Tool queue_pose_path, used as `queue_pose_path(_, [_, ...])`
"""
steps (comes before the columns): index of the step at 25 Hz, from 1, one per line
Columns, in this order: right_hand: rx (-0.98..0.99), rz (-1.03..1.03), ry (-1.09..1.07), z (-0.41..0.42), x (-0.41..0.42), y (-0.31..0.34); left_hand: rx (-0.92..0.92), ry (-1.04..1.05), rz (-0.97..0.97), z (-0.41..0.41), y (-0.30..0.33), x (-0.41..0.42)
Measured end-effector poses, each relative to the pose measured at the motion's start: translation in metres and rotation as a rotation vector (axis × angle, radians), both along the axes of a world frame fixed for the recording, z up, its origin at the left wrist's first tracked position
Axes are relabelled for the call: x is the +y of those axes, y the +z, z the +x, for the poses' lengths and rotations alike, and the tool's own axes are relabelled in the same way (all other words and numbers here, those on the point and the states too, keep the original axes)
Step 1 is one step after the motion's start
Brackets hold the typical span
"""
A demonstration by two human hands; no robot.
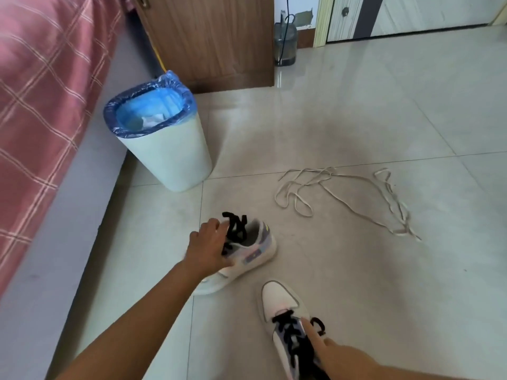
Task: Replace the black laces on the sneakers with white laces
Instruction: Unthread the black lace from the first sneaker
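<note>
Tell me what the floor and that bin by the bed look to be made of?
The floor looks like glazed ceramic tile: pale, glossy, with reflections and thin grout lines. The waste bin seems to be smooth matte plastic, pale and seamless, though that is a guess; its blue liner bag is thin, crinkled plastic film.

No readable text anywhere here. The sneaker (241, 259) by the left hand shows coloured patches on its side, but no letters or numbers come through. The second sneaker (285, 322), the bin (170, 157) and the wooden cabinet (214, 39) carry no legible label.
</note>
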State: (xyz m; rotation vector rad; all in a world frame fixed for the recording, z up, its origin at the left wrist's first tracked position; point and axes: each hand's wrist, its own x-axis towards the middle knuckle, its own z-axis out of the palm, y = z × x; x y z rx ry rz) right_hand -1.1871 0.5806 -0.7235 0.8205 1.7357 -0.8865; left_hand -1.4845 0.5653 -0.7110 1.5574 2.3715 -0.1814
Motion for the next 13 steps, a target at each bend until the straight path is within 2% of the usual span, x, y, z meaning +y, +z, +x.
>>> queue_pose_path(1, [-0.101, -0.02, 0.036, -0.001, -0.006, -0.002, 0.025, -0.092, 0.101, 0.02, -0.001, 0.002])
queue_pose_path(2, [-0.114, -0.005, 0.042, 0.001, -0.012, -0.004, 0.04, -0.186, 0.181, 0.039, -0.002, 0.004])
queue_pose_path(4, [0.101, 0.133, 0.057, 0.014, -0.007, -0.003, 0.145, -0.328, 0.204, 0.065, -0.002, 0.009])
queue_pose_path(6, [0.286, 0.256, 0.049, 0.033, 0.014, 0.008, 0.221, -0.364, 0.145, 0.071, 0.002, 0.006])
queue_pose_path(11, [0.366, 0.417, 0.244, 0.062, 0.056, 0.021, 0.211, -0.612, 0.319, 0.044, 0.0, -0.029])
queue_pose_path(13, [0.341, 0.446, 0.195, 0.075, 0.071, 0.02, 0.238, -0.614, 0.32, 0.03, -0.001, -0.04])
